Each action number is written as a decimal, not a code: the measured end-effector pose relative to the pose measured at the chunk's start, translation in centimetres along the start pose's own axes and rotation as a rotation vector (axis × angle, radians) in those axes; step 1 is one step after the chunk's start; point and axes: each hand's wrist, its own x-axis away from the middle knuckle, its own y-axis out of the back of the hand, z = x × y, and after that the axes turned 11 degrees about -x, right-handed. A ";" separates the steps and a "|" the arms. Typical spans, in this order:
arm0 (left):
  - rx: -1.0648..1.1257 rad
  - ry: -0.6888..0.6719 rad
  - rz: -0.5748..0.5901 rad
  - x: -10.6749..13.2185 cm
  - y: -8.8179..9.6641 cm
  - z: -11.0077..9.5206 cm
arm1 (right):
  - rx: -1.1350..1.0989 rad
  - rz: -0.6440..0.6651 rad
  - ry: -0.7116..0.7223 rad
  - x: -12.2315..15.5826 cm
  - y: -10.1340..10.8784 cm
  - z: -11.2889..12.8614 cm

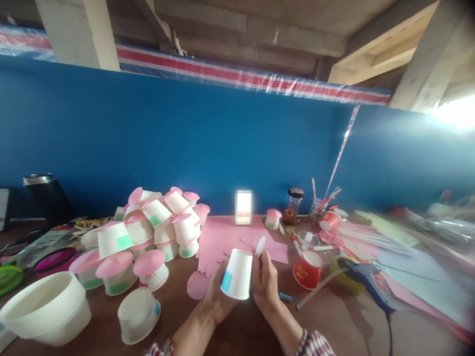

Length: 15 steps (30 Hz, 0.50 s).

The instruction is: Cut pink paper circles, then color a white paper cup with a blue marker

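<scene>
A white paper cup (240,272) with a blue patch on its side is held in my left hand (218,294), its narrower end up. My right hand (266,282) is closed round a slim, whitish, pen-like thing (261,244) just right of the cup; its exact kind is too blurred to tell. Behind both hands lie pink paper sheets (230,237), with cut pink paper rounds (197,285) left of the cup. Close to my right wrist is a small blue cylinder (285,296). Another white cup (138,314) rests upside down to the left.
Cups with pink paper tops (148,264) are heaped at the left, behind a stack of white bowls (46,306). On the right stand a red cup (308,269) and a corded glue gun (371,284), near loose papers (419,272). A lidded jar (294,205) stands by the blue partition (208,133).
</scene>
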 end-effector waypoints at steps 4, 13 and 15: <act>-0.006 -0.015 -0.007 0.0 -0.1 0.0 | -0.004 0.005 -0.019 0.1 0.0 -0.1; 0.003 -0.002 -0.031 0.1 -0.1 -0.1 | 0.021 -0.009 0.005 0.0 0.0 0.2; 0.019 0.006 -0.028 0.1 0.1 0.0 | 0.020 -0.009 0.006 0.0 0.1 0.2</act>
